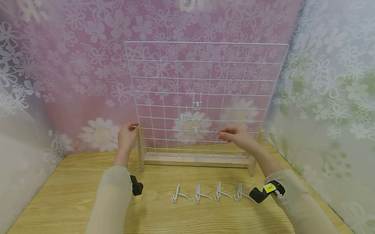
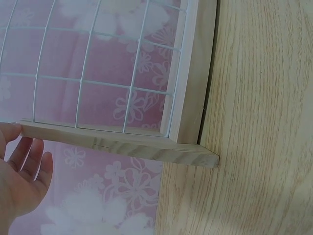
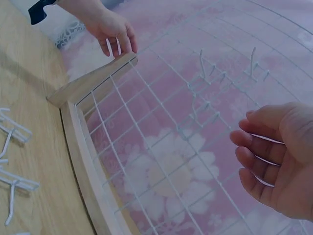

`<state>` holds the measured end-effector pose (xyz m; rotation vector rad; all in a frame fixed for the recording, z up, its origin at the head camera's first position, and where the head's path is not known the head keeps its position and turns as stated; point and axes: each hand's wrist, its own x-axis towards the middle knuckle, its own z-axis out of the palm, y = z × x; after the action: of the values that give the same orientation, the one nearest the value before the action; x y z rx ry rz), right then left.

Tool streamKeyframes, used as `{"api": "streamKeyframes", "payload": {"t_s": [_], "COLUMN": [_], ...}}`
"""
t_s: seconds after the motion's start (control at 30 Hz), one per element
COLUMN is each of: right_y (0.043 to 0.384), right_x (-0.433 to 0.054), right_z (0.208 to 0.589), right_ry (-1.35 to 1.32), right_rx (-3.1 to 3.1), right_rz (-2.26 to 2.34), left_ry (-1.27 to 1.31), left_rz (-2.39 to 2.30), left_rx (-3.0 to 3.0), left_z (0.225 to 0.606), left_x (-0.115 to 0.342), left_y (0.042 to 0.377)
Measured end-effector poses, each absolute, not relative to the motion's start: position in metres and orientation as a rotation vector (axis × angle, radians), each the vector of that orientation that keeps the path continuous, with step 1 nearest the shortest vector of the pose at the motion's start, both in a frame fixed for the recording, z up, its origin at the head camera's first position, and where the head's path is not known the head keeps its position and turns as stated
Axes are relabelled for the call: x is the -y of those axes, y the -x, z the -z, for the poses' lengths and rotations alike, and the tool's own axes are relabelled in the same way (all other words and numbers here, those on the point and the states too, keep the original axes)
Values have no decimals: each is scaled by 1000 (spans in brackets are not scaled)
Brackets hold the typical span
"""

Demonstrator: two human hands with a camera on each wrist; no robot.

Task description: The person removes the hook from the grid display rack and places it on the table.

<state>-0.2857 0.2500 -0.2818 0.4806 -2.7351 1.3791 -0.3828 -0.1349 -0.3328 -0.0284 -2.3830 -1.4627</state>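
Left hand (image 1: 127, 135) pinching left post top of wooden stand (image 1: 195, 162). Right hand (image 1: 239, 139) released, fingers loosely curled, near side of wire grid (image 1: 217, 94). Grid upright, stand base running left-right. Three hung hooks (image 1: 197, 105) mid-grid, prongs pointing near. Four loose hooks (image 1: 198, 193) near on table (image 1: 160, 221), left-right row, prongs right-near.

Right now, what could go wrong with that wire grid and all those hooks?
The left hand touches the left wooden upright near its top, so a hard push might tip the white wire grid. The right hand, near the hung hooks, could bump one off. In the head view, the right wrist camera overlaps the rightmost table hook, so lowering that arm might knock it.
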Motion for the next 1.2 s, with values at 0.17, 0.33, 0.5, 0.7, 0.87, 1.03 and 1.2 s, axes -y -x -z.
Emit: {"api": "streamKeyframes", "payload": {"t_s": [0.17,0.33,0.5,0.7,0.87,1.03,1.2], "right_y": [290,295,298,302,307,312,318], "right_x": [-242,-234,-227,-218,-210,-202,-194], "right_z": [268,256,244,227,214,207,207], "right_ry": [-386,-382,-345,-317,-345,-348,-357], "right_rx": [2689,2624,2590,2545,2491,2459,2425], "right_rz": [-1378,-1403,-1387,-1410,-1409,-1433,-1479], "left_ry": [27,24,28,32,28,26,24], "left_rz": [1469,1470,1473,1489,1488,1498,1493], "left_rx": [2382,2378,2372,2371,2373,2370,2375], "left_z": [334,335,336,335,334,333,333], "left_x": [134,135,135,136,136,135,134], "left_y": [382,383,384,383,383,382,381]}}
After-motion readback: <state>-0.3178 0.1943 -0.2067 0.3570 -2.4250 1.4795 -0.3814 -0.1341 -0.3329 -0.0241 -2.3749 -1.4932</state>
